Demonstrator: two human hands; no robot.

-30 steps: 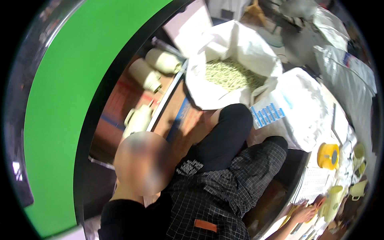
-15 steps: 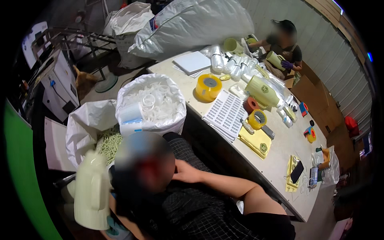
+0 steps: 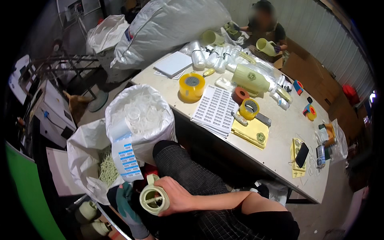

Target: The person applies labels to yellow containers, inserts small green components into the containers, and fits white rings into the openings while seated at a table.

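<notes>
Figure. Seated person, head view looking down over the lap. The right hand [image 3: 180, 197] held a pale yellow-green jug [image 3: 154, 198] over the lap, below and in front of the near edge of the surface [image 3: 280, 148]. The jug lay on its side with its open mouth turned toward the camera and its handle uppermost. The fingers were wrapped around the jug's body from the right side, pressed together against the wall, with the thumb across the top; the forearm ran in from the lower right, elbow bent above the checked trousers [image 3: 188, 176]. The left hand [image 3: 126, 202], in a dark green glove, sat just left of and below the jug; its fingers appeared loosely spread, and whether they touched the jug could not be told.

Risk, as a judgement: the hold was one-sided on a smooth round wall, so a relaxed grip could have let the jug roll out and drop to the floor between the knees. A strip of printed labels [image 3: 126, 158] hung from the white sack of clear plastic parts [image 3: 140, 116] just above the jug; an upward swing of the hand could have snagged it and pulled it loose.
</notes>
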